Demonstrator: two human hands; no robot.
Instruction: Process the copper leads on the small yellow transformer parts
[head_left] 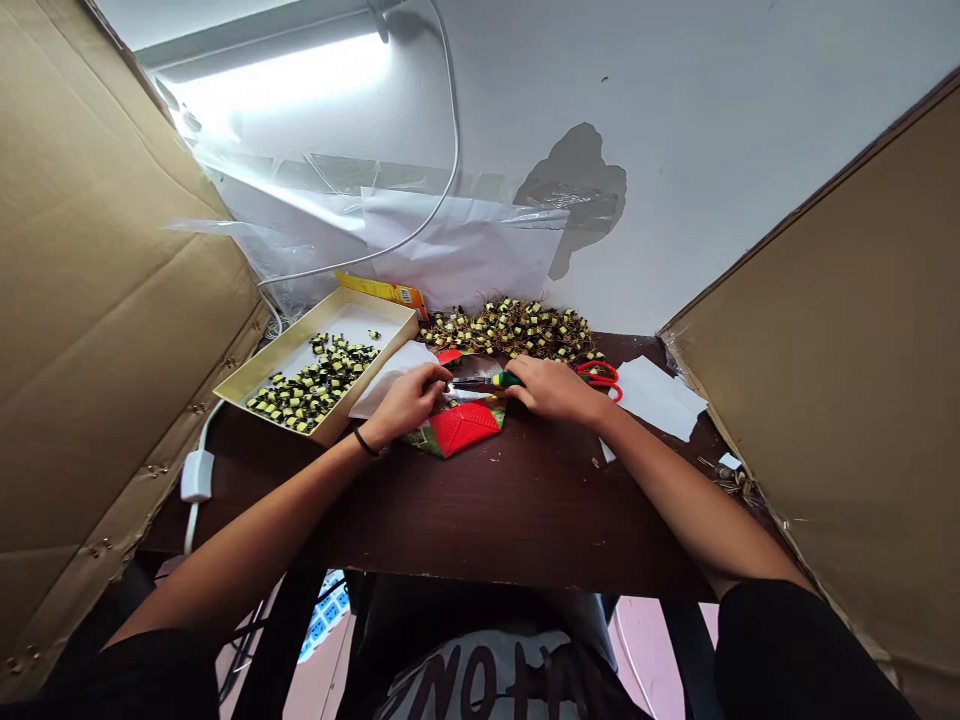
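My right hand [553,388] is closed round a screwdriver with a green and yellow handle [507,380], its dark shaft pointing left toward my left hand [409,400]. My left hand pinches something small at the shaft's tip; I cannot make out what. Both hands rest over a red and green printed sheet [461,428] on the dark wooden table [480,510]. A heap of small yellow and black components [510,328] lies just behind the hands. A cream tray [277,360] to the left holds more of the same components.
Red-handled scissors [600,376] lie right of my right hand. White paper [660,395] sits at the right, more paper and clear plastic at the back. Cardboard walls [97,300] stand on both sides. A white cable with a switch [196,475] hangs at the table's left edge.
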